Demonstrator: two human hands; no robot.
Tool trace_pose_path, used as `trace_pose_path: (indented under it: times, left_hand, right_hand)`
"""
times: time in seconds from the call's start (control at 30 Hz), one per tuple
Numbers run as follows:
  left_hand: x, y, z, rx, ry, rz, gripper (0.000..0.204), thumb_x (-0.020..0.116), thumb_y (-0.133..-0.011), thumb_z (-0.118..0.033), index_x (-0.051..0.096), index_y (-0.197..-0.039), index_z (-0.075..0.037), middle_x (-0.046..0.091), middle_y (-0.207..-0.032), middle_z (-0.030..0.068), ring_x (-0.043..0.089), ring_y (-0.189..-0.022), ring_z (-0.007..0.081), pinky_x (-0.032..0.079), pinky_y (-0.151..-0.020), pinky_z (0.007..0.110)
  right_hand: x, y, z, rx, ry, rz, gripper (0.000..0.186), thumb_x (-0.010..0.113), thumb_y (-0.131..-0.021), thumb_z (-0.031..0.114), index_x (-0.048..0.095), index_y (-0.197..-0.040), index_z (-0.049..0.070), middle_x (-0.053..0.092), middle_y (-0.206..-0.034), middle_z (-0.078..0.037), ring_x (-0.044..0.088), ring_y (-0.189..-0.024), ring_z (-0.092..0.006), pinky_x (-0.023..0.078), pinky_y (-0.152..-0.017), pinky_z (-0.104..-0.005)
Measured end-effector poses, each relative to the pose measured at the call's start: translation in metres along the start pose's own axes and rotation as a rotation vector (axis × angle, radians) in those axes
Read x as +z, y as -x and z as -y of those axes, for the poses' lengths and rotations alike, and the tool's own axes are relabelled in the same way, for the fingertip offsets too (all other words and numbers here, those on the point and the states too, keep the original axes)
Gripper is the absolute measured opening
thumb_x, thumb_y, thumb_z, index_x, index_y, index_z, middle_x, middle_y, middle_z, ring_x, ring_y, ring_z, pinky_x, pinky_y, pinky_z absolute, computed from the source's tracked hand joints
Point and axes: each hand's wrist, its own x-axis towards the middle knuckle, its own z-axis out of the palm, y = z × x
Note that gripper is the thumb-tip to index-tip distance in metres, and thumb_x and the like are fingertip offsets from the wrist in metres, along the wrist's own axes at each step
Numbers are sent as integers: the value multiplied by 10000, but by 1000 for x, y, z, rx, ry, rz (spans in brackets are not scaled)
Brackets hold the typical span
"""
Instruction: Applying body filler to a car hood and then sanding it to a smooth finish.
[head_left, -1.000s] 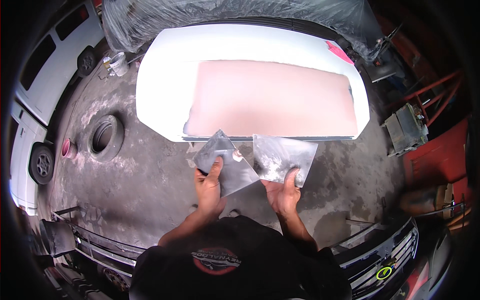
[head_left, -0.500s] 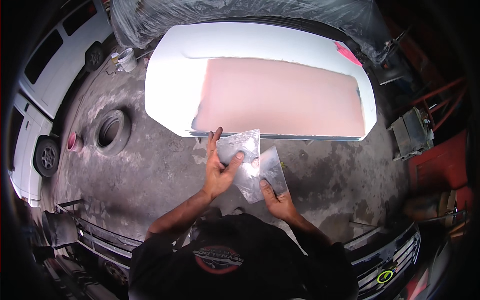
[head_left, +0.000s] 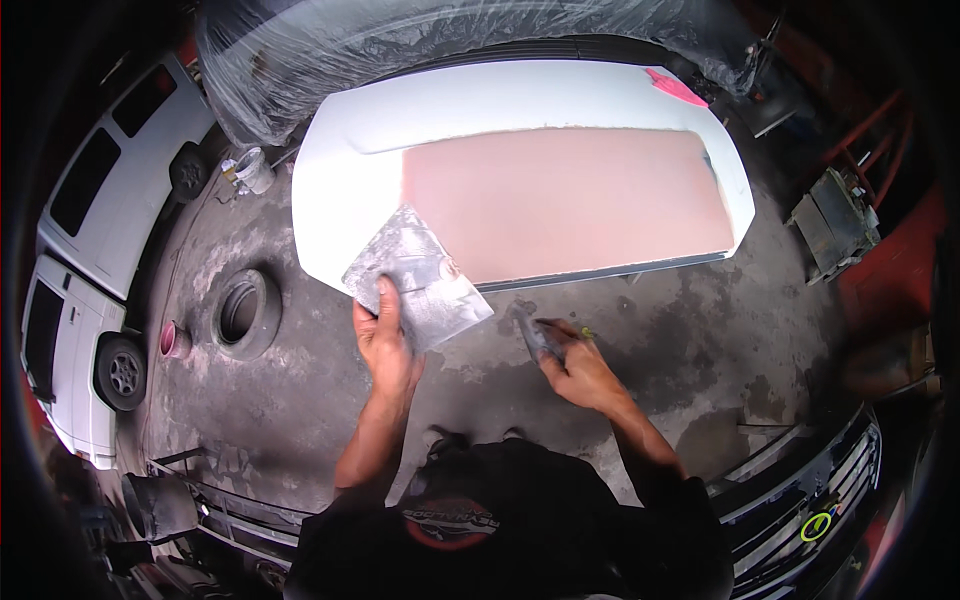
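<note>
My left hand (head_left: 385, 335) grips a square, smeared grey plate (head_left: 420, 295), tilted, with a small pale blob on it, in front of the panel's lower left. My right hand (head_left: 570, 355) is closed on a grey spreader (head_left: 533, 330), seen nearly edge-on and blurred, apart from the plate. Beyond both lies a white car panel (head_left: 335, 220) with a broad pinkish patch (head_left: 565, 200) and a small bright pink patch (head_left: 678, 86) at its far right corner.
White vehicles (head_left: 95, 180) stand left, near a tire (head_left: 247, 314), pink container (head_left: 175, 340) and bucket (head_left: 255, 170). Plastic sheeting (head_left: 310, 60) is behind the panel. A stand (head_left: 835, 220) is at right; dark car fronts (head_left: 810, 490) and metal frames flank me below.
My hands have separated: the left plate has tilted and shifted left, while the right spreader has turned nearly edge-on and moved right, away from the plate.
</note>
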Motion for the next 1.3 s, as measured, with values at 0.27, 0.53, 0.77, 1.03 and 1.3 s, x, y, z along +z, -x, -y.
trace_pose_path:
  times: [0.27,0.53,0.77,1.03,1.3]
  left_hand:
    - [28,10,2,288,65,-175,462,381,-1037,-291,294,-1421,-47,433,-1386,132,440,-1261,221,376,-1053,393]
    - [49,49,27,-51,271,166,377,397,-1034,-275,423,-1312,-21,509,-1309,129,507,-1193,216,417,-1011,378]
    - [57,84,63,-265,-176,428,448,342,-1045,-229,337,-1397,49,467,-1366,118,429,-1271,189,340,-1063,354]
    - [102,27,64,-1179,261,203,362,585,-932,-190,523,-1246,-21,623,-1149,127,638,-1025,255,518,-904,425]
    - [190,12,121,-1417,290,559,247,588,-910,-127,588,-1130,-15,664,-1012,99,676,-888,209,560,-775,362]
  right_hand:
    - [23,-4,65,-522,131,-416,586,647,-592,-21,640,-1165,104,579,-1201,-139,558,-1061,-334,454,-891,-458]
    - [17,-11,40,-449,217,-540,718,673,-548,40,604,-1254,152,481,-1278,-95,476,-1132,-330,366,-931,-494]
    - [-68,5,36,-274,-53,-838,511,668,-712,-59,652,-1195,106,531,-1224,-132,555,-1030,-268,463,-864,-343]
    - [-134,67,-13,31,-743,-1006,468,693,-838,2,486,-1254,-61,676,-966,-121,642,-833,-146,511,-785,-267]
    - [-105,93,-86,256,-1224,-812,553,743,-820,154,517,-1288,-34,659,-974,-97,661,-747,-182,543,-653,-267]
